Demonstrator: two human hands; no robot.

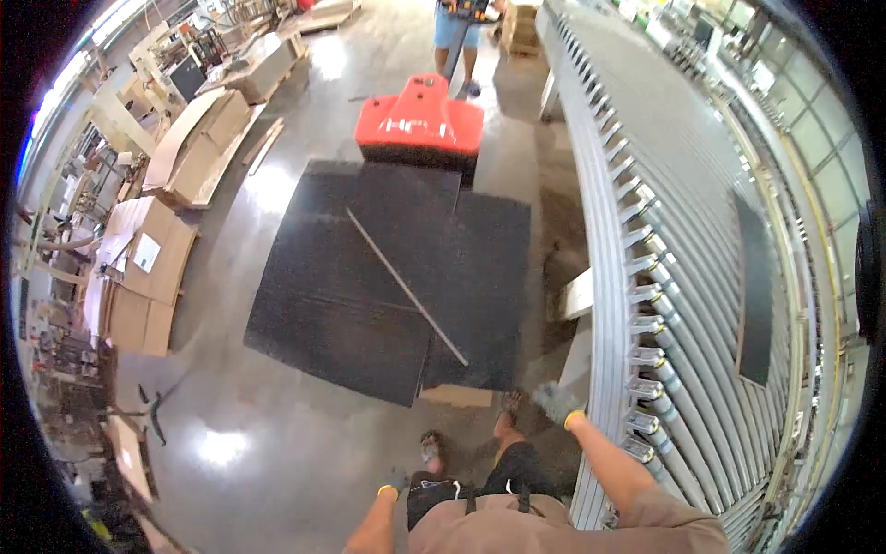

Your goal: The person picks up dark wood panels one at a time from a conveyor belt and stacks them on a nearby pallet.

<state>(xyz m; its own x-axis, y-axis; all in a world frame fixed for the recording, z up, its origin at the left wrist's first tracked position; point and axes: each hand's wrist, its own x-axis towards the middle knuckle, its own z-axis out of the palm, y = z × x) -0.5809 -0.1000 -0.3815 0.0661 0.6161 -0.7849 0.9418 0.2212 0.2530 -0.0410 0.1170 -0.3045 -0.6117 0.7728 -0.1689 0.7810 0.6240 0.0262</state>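
My left hand (397,480), in a grey glove with a yellow cuff, hangs beside my left thigh; its fingers are too small to make out. In a matching glove, my right hand (556,403) is held out near the side of the roller conveyor (604,277), fingers apart and nothing visible in them. In front of my feet lie large dark panels (314,268), low above the floor. A thin pale strip (406,288) rests diagonally across them. Neither hand touches the panels. Brown board (457,396) shows under their near edge.
A red pallet truck (420,120) stands at the panels' far end, with another person (457,42) in blue shorts behind it. Stacked cardboard (152,277) lines the left side. One dark panel (755,286) lies on the conveyor rollers. A dark bent object (155,414) is on the floor at left.
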